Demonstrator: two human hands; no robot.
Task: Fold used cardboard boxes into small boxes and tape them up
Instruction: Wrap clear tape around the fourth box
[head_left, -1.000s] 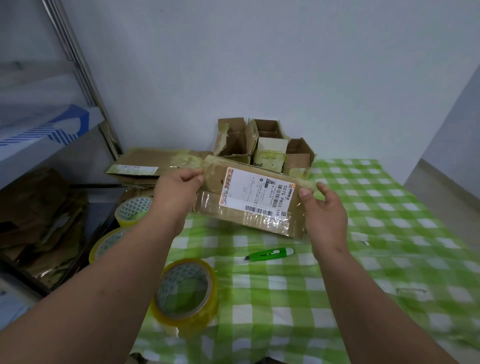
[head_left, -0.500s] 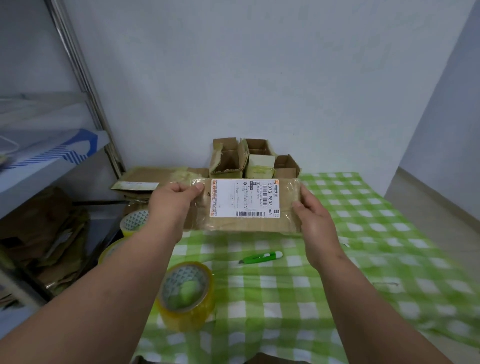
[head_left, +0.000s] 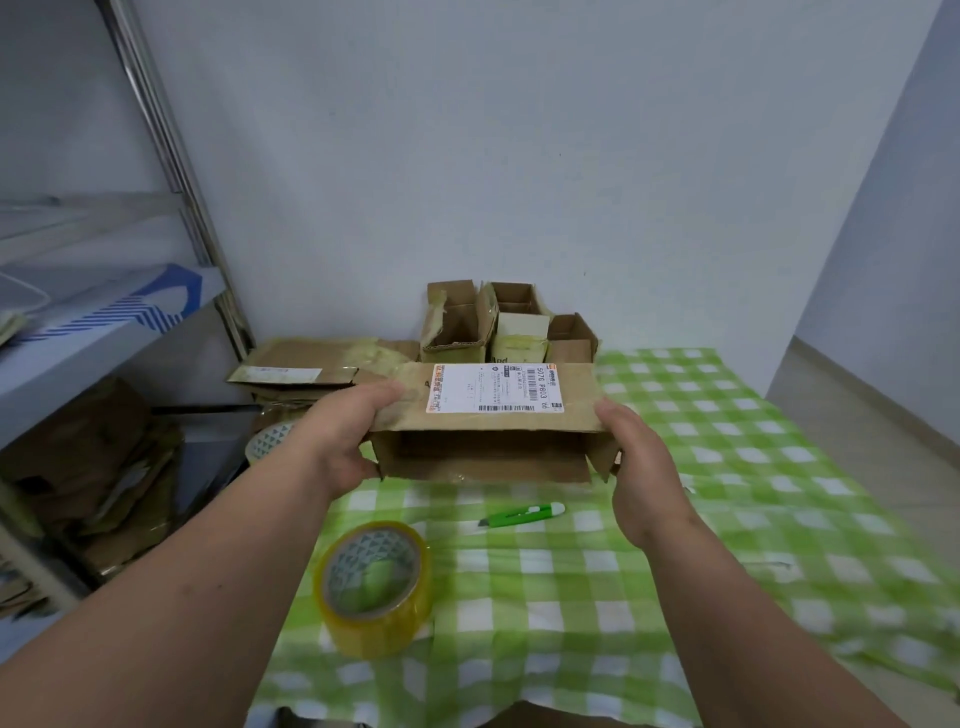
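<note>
The left hand is curled round the left end of the cardboard box, thumb on the top panel and fingers underneath; the right hand is pressed against the right end, its fingers bent round the corner and the small side flap. The box is held above the far middle of the bench, opened into a tube with its near end gaping and a white shipping label on the top panel.

The step in hand is judged to be the squaring of the tube before its flaps are folded. It is best done with even pressure from both ends, so that the corners are set at right angles and the worn creases (already softened by use) are not torn. The small right flap should be tucked in first, and the box then set down for taping.

A roll of yellow tape stands on the near left of the bench, and a green cutter lies just below the box; both are within easy reach. Finished small boxes are gathered at the far edge against the wall, with flattened cardboard to their left. A second tape roll is partly hidden behind the left forearm. Nothing is seen to obstruct the fold itself.
</note>
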